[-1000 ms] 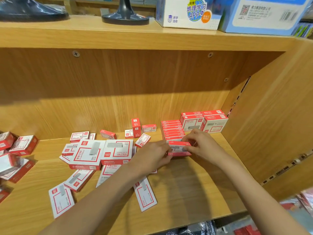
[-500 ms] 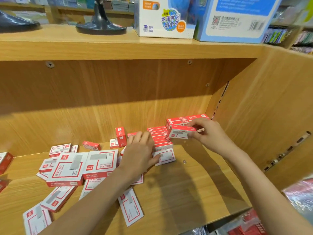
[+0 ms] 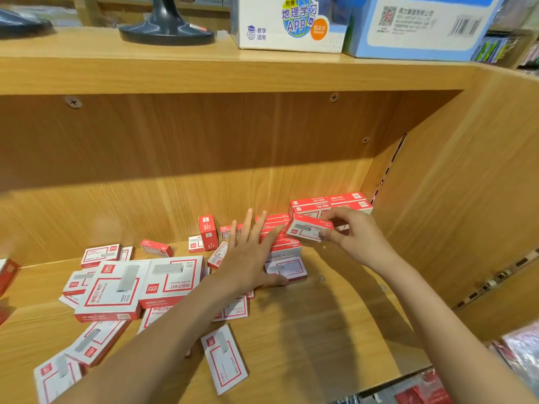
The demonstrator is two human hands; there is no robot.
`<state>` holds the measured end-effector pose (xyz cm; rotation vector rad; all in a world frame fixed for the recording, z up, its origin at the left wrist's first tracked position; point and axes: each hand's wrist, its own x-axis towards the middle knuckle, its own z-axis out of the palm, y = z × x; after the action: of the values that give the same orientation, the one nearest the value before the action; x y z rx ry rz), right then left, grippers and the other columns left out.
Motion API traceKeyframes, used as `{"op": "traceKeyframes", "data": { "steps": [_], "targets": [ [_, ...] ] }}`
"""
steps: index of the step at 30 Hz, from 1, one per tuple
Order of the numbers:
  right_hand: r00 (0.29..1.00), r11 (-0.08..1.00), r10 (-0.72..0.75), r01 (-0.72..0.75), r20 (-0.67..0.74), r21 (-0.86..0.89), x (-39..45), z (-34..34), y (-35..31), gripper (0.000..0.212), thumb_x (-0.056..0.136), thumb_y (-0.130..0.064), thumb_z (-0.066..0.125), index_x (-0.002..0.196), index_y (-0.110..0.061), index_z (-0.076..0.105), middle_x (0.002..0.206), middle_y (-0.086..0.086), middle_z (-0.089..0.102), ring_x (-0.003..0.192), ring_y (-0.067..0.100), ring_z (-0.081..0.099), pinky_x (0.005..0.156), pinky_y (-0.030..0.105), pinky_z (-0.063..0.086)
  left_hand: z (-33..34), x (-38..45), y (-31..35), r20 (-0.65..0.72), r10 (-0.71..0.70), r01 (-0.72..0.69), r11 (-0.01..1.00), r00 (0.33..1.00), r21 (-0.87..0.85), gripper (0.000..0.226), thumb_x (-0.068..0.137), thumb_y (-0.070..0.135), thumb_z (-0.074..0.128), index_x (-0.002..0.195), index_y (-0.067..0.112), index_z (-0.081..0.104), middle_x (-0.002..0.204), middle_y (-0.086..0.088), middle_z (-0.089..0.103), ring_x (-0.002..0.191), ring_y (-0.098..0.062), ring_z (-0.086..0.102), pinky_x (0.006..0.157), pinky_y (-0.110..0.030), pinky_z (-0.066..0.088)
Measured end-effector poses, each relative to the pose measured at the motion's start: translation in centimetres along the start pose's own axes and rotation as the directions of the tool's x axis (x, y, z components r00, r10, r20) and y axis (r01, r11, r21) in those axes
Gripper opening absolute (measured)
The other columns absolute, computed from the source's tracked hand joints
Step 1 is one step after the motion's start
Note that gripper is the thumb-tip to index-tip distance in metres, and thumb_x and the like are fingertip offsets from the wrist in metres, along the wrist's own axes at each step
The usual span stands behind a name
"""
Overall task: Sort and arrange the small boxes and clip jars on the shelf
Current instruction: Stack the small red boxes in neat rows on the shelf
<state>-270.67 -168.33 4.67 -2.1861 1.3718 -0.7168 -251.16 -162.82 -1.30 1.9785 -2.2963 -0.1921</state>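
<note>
My right hand [image 3: 354,237] pinches a small red-and-white staple box [image 3: 306,228] and holds it in the air just in front of a neat stack of like boxes [image 3: 329,202] in the shelf's back right corner. My left hand [image 3: 250,255] lies flat with straight fingers against a row of small red boxes [image 3: 281,243] standing beside that stack. One small box [image 3: 287,268] lies flat by my left thumb. Two large staple boxes [image 3: 140,284] and several small ones lie scattered across the left of the wooden shelf [image 3: 335,330].
The shelf's right side wall [image 3: 452,214] stands close to the stack. On the shelf above rest a dark lamp base [image 3: 166,30], a white carton [image 3: 291,24] and a blue carton [image 3: 417,27]. Loose boxes [image 3: 224,357] lie near the front edge.
My right hand lifted the small box from the shelf floor up and right toward the corner stack. My left hand opened flat and moved up against the row of boxes.
</note>
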Motion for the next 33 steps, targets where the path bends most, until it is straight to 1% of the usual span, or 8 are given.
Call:
{"op": "traceKeyframes", "data": {
  "steps": [3, 6, 11, 14, 17, 20, 22, 33],
  "targets": [
    [1.000, 1.000, -0.005, 0.005, 0.012, 0.006, -0.2, 0.4, 0.2, 0.019, 0.080, -0.007, 0.069, 0.099, -0.008, 0.066, 0.096, 0.011, 0.068, 0.088, 0.027, 0.062, 0.081, 0.036, 0.048, 0.1, 0.1, -0.1, 0.055, -0.008, 0.011, 0.999, 0.998, -0.044, 0.109, 0.071, 0.067, 0.058, 0.144, 0.032, -0.014, 0.149, -0.006, -0.032, 0.131, -0.027, -0.038, 0.105, -0.047, -0.023],
    [0.999, 1.000, 0.003, -0.004, 0.038, 0.025, -0.7, 0.4, 0.5, 0.021, 0.081, -0.007, 0.068, 0.101, -0.008, 0.064, 0.099, 0.003, 0.065, 0.087, 0.018, 0.060, 0.079, 0.025, 0.047, 0.5, -0.4, 0.0, 0.074, 0.012, -0.008, 0.998, 0.997, -0.055, 0.109, 0.075, 0.058, 0.062, 0.143, 0.031, -0.018, 0.148, -0.007, -0.033, 0.129, -0.027, -0.040, 0.107, -0.049, -0.020],
    [0.999, 0.999, 0.032, -0.033, 0.042, 0.014, -1.5, 0.6, 1.2, 0.024, 0.081, -0.007, 0.067, 0.105, -0.008, 0.064, 0.108, 0.002, 0.063, 0.089, 0.013, 0.057, 0.078, 0.020, 0.044, 0.7, -1.0, -0.1, -0.024, 0.086, -0.087, 0.995, 0.996, -0.055, 0.102, 0.077, 0.054, 0.063, 0.143, 0.036, -0.012, 0.150, -0.004, -0.030, 0.131, -0.024, -0.039, 0.110, -0.048, -0.018],
    [0.999, 1.000, 0.026, -0.026, 0.047, 0.002, -1.8, 0.4, 1.5, 0.025, 0.081, -0.004, 0.066, 0.106, -0.006, 0.064, 0.109, 0.003, 0.063, 0.091, 0.010, 0.055, 0.072, 0.010, 0.041, 0.3, -1.3, 0.0, -0.208, 0.281, -0.278, 0.960, 0.937, 0.041, 0.098, 0.071, 0.049, 0.071, 0.143, 0.035, 0.006, 0.155, -0.004, -0.009, 0.138, -0.021, -0.023, 0.111, -0.045, -0.014],
    [0.996, 0.999, 0.043, -0.043, 0.080, 0.002, -2.1, 0.0, 1.7, 0.023, 0.080, -0.003, 0.067, 0.103, -0.006, 0.065, 0.101, -0.001, 0.060, 0.090, 0.011, 0.055, 0.066, 0.007, 0.041, 0.6, -1.7, -0.4, -0.307, 0.284, -0.301, 0.954, 0.908, -0.009, 0.079, 0.066, 0.046, 0.075, 0.130, 0.030, 0.031, 0.150, -0.006, 0.017, 0.139, -0.024, 0.002, 0.112, -0.048, 0.004],
    [0.993, 0.998, 0.050, -0.047, 0.111, -0.032, -2.4, -0.3, 1.8, 0.018, 0.080, -0.005, 0.068, 0.097, -0.008, 0.065, 0.095, -0.004, 0.058, 0.089, 0.015, 0.057, 0.066, 0.010, 0.040, 0.5, -2.0, -0.3, -0.329, 0.390, -0.402, 0.915, 0.860, 0.036, 0.031, 0.075, 0.047, 0.059, 0.102, 0.030, 0.060, 0.136, 0.000, 0.041, 0.129, -0.023, 0.024, 0.105, -0.044, 0.022],
    [0.991, 0.997, 0.058, -0.051, 0.122, -0.058, -2.5, -0.2, 1.8, 0.016, 0.080, -0.006, 0.068, 0.096, -0.009, 0.065, 0.095, -0.005, 0.058, 0.089, 0.015, 0.057, 0.068, 0.014, 0.042, 0.4, -2.0, -0.3, -0.314, 0.440, -0.447, 0.893, 0.842, 0.053, 0.029, 0.079, 0.048, 0.050, 0.090, 0.028, 0.068, 0.126, 0.003, 0.051, 0.122, -0.019, 0.031, 0.099, -0.038, 0.022],
    [0.985, 0.996, 0.073, -0.065, 0.156, -0.061, -3.8, 0.7, 1.8, 0.014, 0.083, -0.011, 0.066, 0.095, -0.014, 0.062, 0.095, -0.003, 0.060, 0.088, 0.011, 0.054, 0.066, 0.012, 0.039, 0.4, -3.7, -1.2, -0.342, 0.211, -0.230, 0.973, 0.916, -0.014, 0.035, 0.076, 0.054, 0.050, 0.079, 0.028, 0.074, 0.122, 0.005, 0.056, 0.123, -0.018, 0.029, 0.102, -0.047, 0.021]
  ]
}}
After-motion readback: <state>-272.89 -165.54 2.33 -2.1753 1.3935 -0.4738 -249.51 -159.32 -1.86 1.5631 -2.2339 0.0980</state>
